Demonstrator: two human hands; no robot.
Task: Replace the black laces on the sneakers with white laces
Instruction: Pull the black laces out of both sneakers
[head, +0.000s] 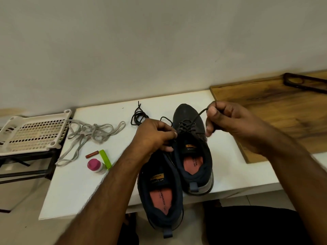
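- Black lace (187, 127) threaded through right sneaker (192, 147) on white desk (74, 183), one end pulled up taut.
- Right hand (228, 121) pinching that raised lace end.
- Left hand (154, 135) pinching lace at eyelets.
- Left sneaker (161, 195) just beside, heel overhanging desk edge.
- Removed black lace (138, 114) coiled behind; white laces (88, 133) tangled to left.

Pink-capped bottle (95, 165), green stick (105, 158)
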